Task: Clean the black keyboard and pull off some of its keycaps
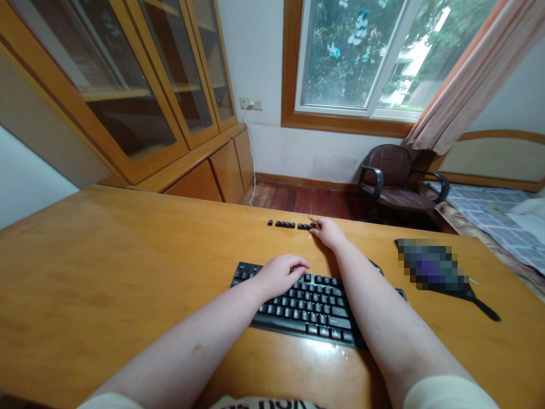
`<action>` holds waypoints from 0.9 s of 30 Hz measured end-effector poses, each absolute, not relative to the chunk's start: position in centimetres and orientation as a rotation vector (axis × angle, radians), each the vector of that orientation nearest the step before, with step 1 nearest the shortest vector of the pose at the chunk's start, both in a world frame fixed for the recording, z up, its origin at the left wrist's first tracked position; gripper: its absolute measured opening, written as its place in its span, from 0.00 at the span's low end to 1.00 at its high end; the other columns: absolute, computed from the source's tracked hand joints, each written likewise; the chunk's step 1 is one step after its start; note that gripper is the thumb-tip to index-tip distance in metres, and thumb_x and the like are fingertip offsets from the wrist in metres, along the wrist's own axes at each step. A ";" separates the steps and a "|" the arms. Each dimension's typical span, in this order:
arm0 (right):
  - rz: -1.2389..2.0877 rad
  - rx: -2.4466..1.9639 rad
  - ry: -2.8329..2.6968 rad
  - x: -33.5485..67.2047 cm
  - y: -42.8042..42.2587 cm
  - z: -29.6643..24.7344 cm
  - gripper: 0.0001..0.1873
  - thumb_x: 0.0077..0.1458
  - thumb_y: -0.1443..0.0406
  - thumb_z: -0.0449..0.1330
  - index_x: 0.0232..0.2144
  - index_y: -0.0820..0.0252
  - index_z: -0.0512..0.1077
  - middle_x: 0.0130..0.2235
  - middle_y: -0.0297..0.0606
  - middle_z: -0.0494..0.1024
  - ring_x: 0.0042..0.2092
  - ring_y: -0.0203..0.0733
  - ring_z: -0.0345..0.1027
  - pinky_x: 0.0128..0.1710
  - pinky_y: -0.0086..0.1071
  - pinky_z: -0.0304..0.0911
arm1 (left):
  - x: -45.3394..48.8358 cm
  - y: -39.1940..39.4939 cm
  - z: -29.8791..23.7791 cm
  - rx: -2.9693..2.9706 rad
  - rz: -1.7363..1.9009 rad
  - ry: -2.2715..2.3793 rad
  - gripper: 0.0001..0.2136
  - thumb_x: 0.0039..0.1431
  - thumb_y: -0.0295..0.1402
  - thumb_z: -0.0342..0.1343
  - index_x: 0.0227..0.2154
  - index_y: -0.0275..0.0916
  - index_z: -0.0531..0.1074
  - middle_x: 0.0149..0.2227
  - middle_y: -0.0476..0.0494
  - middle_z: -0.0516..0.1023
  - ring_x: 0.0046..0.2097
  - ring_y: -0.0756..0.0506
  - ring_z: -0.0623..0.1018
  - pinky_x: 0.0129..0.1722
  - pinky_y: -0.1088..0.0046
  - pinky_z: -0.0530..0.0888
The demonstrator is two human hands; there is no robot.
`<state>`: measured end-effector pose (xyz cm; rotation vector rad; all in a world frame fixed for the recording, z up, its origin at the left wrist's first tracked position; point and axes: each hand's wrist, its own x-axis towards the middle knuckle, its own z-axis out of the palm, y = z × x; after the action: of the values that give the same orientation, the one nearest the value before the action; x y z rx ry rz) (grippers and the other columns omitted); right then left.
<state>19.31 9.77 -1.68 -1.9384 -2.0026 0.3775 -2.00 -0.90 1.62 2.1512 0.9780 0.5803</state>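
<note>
A black keyboard (306,304) lies on the wooden table in front of me, with a strip along its top row where keycaps are off. My left hand (283,275) rests over the keyboard's upper left part, fingers slightly bent and apart from the thumb, with nothing visible in it. Farther off, my right hand (327,232) is closed around a thin, brownish, stick-like tool (313,220) whose exact kind is too small to tell. Its fingertips are at the right end of a row of loose black keycaps (285,224) near the table's far edge.
Right of my arm lies a dark, pixelated flat item (434,267) with a black strap-like end. The wooden table (128,272) stretches to both sides. Beyond its far edge stand a maroon armchair (389,176) and a bed (489,199); a glass-doored cabinet (170,85) is at left.
</note>
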 end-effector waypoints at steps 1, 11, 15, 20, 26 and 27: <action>0.385 -1.939 -1.989 19.2 9.7 -1.6 0.13 0.49 0.58 0.61 0.37 0.58 0.74 0.39 0.41 0.75 0.41 0.42 0.69 0.39 0.31 0.61 | -2.0 -0.9 1.6 2.152 0.581 0.977 0.11 0.59 0.33 0.47 0.38 0.41 0.74 0.40 0.47 0.78 0.43 0.47 0.74 0.45 0.71 0.69; 0.120 -1.226 -1.572 18.6 4.7 6.9 0.18 0.61 0.59 0.45 0.37 0.58 0.73 0.43 0.43 0.73 0.47 0.43 0.65 0.49 0.37 0.59 | -2.1 -1.2 1.7 2.293 0.516 0.925 0.11 0.58 0.33 0.48 0.40 0.40 0.73 0.42 0.45 0.77 0.44 0.45 0.74 0.46 0.68 0.69; 0.362 -1.202 -1.564 18.1 -0.1 9.6 0.19 0.61 0.57 0.43 0.37 0.57 0.71 0.30 0.37 0.73 0.32 0.37 0.68 0.34 0.31 0.64 | -2.0 -1.4 2.2 2.382 0.479 0.858 0.12 0.57 0.34 0.50 0.43 0.41 0.71 0.44 0.44 0.76 0.47 0.44 0.73 0.49 0.67 0.67; 0.782 -1.390 -1.903 18.0 -3.3 6.1 0.10 0.58 0.60 0.50 0.33 0.58 0.68 0.22 0.31 0.72 0.25 0.35 0.67 0.31 0.29 0.63 | -1.7 -2.0 2.1 2.536 0.386 0.931 0.15 0.54 0.38 0.55 0.44 0.40 0.70 0.43 0.41 0.76 0.46 0.40 0.73 0.47 0.62 0.67; 0.743 -1.452 -2.008 17.4 -3.5 3.3 0.09 0.57 0.62 0.51 0.31 0.58 0.68 0.28 0.35 0.73 0.31 0.38 0.69 0.36 0.32 0.63 | -1.1 -2.9 1.6 2.519 0.360 1.121 0.15 0.54 0.39 0.54 0.43 0.40 0.69 0.40 0.40 0.76 0.43 0.40 0.73 0.44 0.63 0.68; 0.729 -1.450 -2.031 17.3 -3.4 3.3 0.08 0.57 0.62 0.51 0.31 0.58 0.69 0.28 0.35 0.73 0.32 0.38 0.69 0.37 0.32 0.63 | -1.0 -3.0 1.5 2.513 0.363 1.122 0.15 0.54 0.39 0.54 0.43 0.39 0.69 0.39 0.40 0.76 0.43 0.40 0.73 0.44 0.63 0.68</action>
<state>17.27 -3.42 3.27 -1.4499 -2.0313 0.7288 -1.04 -2.96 1.51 2.5128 1.1221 0.3627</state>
